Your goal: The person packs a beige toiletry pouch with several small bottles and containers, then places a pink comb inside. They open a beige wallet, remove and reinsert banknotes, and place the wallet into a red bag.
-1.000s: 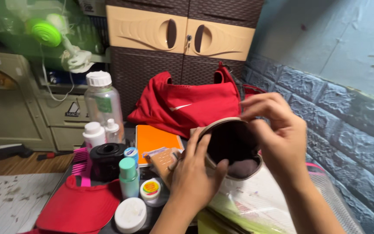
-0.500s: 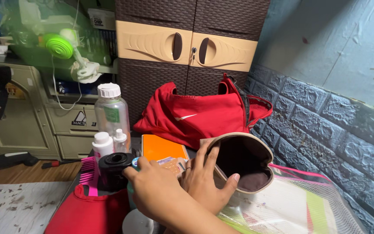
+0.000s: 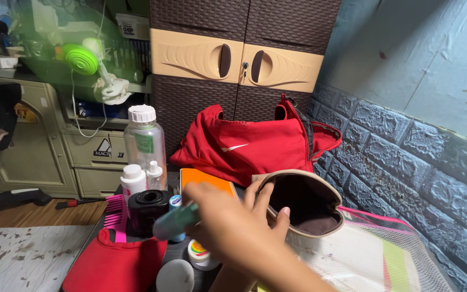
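- My right hand (image 3: 233,227) crosses the front of the view, blurred, with its fingers closed around a small teal bottle (image 3: 175,221).
- The teal bottle lies tilted, almost on its side, sticking out to the left of my right hand, above the round tub with the bright label (image 3: 200,252) and just in front of the black jar (image 3: 148,210).
- My left hand (image 3: 268,208) is mostly hidden behind the right one; I see its fingers gripping the near rim of the beige pouch (image 3: 304,203), thumb tip on the edge of the opening.
- The beige pouch is held wide open, its dark lining facing me, right of the teal bottle and apart from it.
- The pouch sits over a clear mesh folder (image 3: 374,254) with a pink edge, which lies against the blue brick wall (image 3: 406,157).
- Behind the pouch is a red bag (image 3: 244,143), slumped against a brown and cream cabinet (image 3: 239,59).
- An orange notebook (image 3: 204,177) lies between the red bag and my hands.
- On the left stand a tall clear bottle with a white cap (image 3: 145,138) and two small white bottles (image 3: 133,178), with a pink comb (image 3: 115,213) beside the black jar.
- A red cap (image 3: 114,262) lies at the near left, and a grey round lid (image 3: 175,274) is just beside it.
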